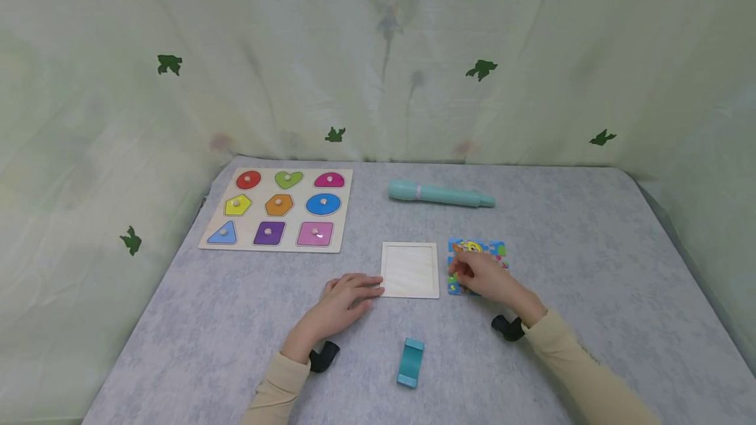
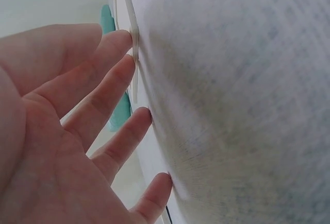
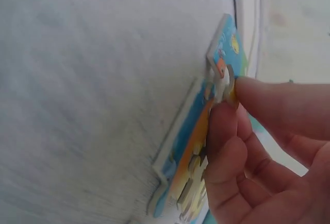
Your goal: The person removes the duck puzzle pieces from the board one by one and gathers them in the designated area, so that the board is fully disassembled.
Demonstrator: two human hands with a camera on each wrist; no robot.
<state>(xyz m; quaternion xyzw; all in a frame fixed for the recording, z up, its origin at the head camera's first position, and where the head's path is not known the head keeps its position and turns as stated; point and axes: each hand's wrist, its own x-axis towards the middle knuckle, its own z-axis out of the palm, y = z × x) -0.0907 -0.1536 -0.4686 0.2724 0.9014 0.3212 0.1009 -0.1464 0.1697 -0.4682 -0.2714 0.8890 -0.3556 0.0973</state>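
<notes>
My right hand (image 1: 487,277) is over a colourful picture puzzle (image 1: 478,247) lying on the table to the right of a white square frame (image 1: 437,271). Its thumb and index finger pinch a small puzzle piece (image 3: 231,90), partly covered by the fingertips, while other blue and orange pieces lie just under the hand in the right wrist view. At the frame's left edge rests my left hand (image 1: 339,305), fingers spread and nearly straight. In the left wrist view two fingertips (image 2: 126,64) touch the frame's side, and the lower ones meet the tabletop.
A cream shape board (image 1: 266,192) with knobbed pieces lies at the back left. Behind the frame is a long teal wand-like object (image 1: 443,195). A teal clip-like holder (image 1: 410,363) sits in front, between the forearms. Black wrist mounts (image 1: 325,357) show at both wrists.
</notes>
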